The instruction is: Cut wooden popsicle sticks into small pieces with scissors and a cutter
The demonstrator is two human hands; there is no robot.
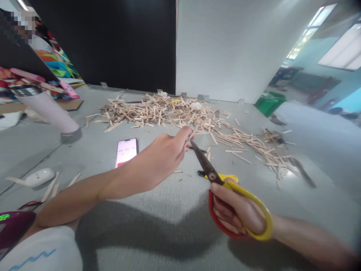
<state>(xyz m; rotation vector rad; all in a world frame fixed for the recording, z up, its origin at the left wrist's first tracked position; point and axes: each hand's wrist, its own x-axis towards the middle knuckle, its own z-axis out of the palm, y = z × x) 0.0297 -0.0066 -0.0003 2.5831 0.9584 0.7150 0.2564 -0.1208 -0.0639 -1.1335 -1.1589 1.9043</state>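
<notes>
My left hand [169, 156] pinches a thin flat wooden stick [194, 131] between thumb and fingers above the middle of the table. In my right hand [237, 209] is a pair of scissors [207, 165] with dark blades, one yellow handle loop and one red. The blade tips reach to the stick beside my left fingertips; whether they touch it I cannot tell. Beneath the scissors lies a yellow and black cutter knife [225, 177]. Behind my hands, a large loose heap of wooden sticks [158, 109] spreads along the back of the table and off to the right.
A phone [126, 150] showing a timer lies left of my left forearm. Further left are a pale tumbler [47, 107] and a white computer mouse [40, 177] with several sticks near it. A black and white partition [225, 49] stands behind; a green bin [269, 103] is at right.
</notes>
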